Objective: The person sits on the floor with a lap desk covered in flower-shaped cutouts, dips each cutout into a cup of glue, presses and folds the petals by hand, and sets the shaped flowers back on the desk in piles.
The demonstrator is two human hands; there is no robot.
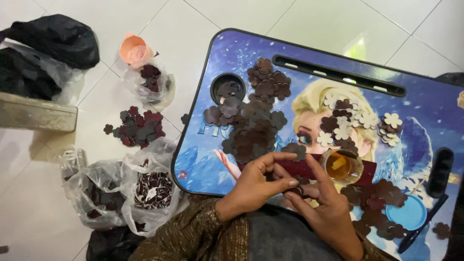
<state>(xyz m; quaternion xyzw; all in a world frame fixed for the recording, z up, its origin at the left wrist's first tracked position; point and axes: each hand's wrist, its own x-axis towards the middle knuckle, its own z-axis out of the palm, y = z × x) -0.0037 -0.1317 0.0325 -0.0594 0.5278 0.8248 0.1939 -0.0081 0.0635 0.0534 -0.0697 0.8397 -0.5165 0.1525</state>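
A: Hands, nearest first?
B: Left hand (258,182) curled, fingertips pinching a dark maroon flower cutout (295,150). Right hand (321,205) just beside it, fingers bent round a maroon strip (302,169); both at the near edge of the blue lap tray (435,111).
A: Beside them?
B: Small clear cup of amber liquid (342,166) touching the strip's right end, round blue lid (408,212) further right.
A: Farther out?
B: Heap of brown flowers (253,128) mid-tray, pale ones (345,123) up right. Floor, left: plastic bags (130,186), loose cutouts (137,128).
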